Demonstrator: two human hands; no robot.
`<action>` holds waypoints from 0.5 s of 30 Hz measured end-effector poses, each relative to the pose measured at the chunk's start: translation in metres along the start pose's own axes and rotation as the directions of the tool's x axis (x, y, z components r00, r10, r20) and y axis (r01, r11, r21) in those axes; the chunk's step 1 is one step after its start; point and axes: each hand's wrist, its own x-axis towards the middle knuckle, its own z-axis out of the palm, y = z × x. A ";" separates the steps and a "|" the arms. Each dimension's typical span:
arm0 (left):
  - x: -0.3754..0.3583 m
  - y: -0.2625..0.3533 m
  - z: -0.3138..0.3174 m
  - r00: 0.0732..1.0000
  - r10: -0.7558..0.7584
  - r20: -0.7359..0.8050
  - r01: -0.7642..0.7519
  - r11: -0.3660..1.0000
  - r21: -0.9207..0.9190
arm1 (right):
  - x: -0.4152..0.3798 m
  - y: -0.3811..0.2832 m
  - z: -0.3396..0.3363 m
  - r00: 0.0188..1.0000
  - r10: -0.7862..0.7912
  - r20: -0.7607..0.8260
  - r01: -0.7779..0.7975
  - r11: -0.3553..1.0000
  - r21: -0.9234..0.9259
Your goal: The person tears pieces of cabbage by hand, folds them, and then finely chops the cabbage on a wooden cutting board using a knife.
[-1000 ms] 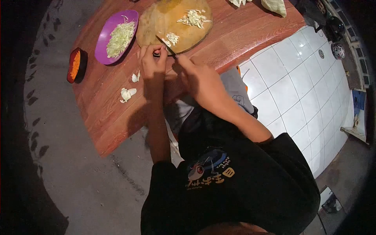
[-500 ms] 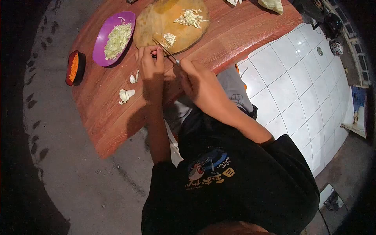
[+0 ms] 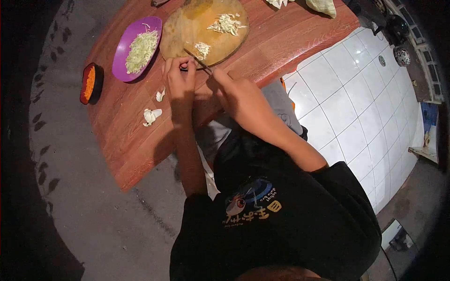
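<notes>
My right hand [image 3: 234,96] is closed around the handle of a knife [image 3: 199,60], whose dark blade points up and left over the near edge of a round wooden board [image 3: 187,30]. My left hand [image 3: 180,77] is at the board's near left edge, its fingers bent together beside the blade; what they hold, if anything, is too small to make out. Just beyond the blade lies a small pile of chopped white pieces [image 3: 202,49]. A larger pile of pale shreds [image 3: 226,24] rests farther right on the board.
Left of the board, a purple bowl [image 3: 121,58] holds pale green shreds. A dark dish [image 3: 98,84] has orange shreds. Pale scraps [image 3: 151,117] lie on the wooden table [image 3: 124,140]. A pale cabbage piece [image 3: 322,6] sits at the far right.
The knife blade has shifted slightly beside my left fingers, and my right hand has moved a little. The view has tilted slightly.
</notes>
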 end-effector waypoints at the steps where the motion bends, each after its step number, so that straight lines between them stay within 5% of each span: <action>1: 0.000 -0.001 0.000 1.000 0.003 0.001 -0.003 1.000 0.007 | -0.003 -0.003 -0.005 0.999 0.035 0.036 -0.034 0.999 -0.025; 15: -0.001 0.000 0.003 0.999 0.014 -0.051 -0.012 0.999 0.048 | -0.002 0.001 0.002 0.997 -0.045 -0.065 0.048 0.998 0.047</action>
